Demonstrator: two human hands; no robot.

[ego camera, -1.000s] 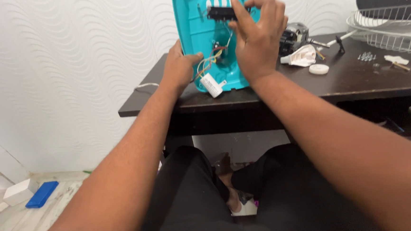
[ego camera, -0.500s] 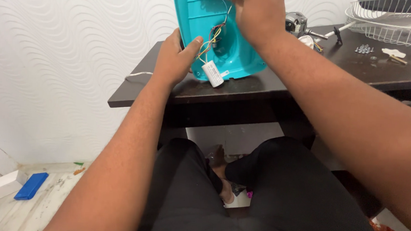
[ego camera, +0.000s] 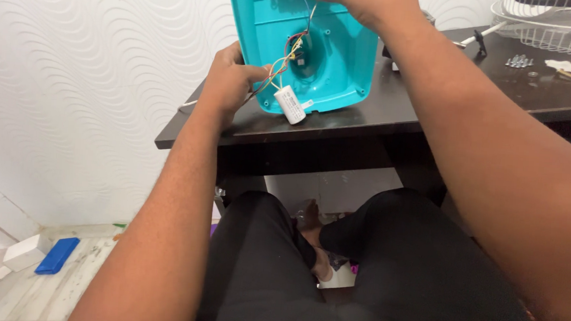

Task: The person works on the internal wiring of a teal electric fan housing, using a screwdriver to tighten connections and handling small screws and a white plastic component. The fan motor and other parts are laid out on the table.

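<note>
Dark wooden counter (ego camera: 380, 130) ahead, above the seated lap. Standing near its front left corner, tilted up on its lower edge with the open inside facing the camera: a turquoise plastic housing (ego camera: 338, 58). At the far right corner, a white wire grille (ego camera: 551, 28).

By the look of it, inside work on the shell's wiring, with the shell steadied for access. Any next move on the wires calls for keeping the shell propped against the counter and for a light touch, since the leads look thin and the hanging part could tug them.

Left hand (ego camera: 227, 84) raised from a bent arm, wrist straight. Grip closed round the housing's left edge, thumb on the inner face close to the wires. Right hand (ego camera: 368, 0) reaching across from a long forearm to the shell's top rim, partly cut by the frame. Fingers curled tight there; whether on the shell itself or on a small part, cannot tell.

Dangling at the shell's lower edge, a white cylindrical capacitor (ego camera: 290, 104) on a bundle of red and yellow wires (ego camera: 285, 58). Towards the right edge, a small cluster of silver screws (ego camera: 519, 60).
</note>
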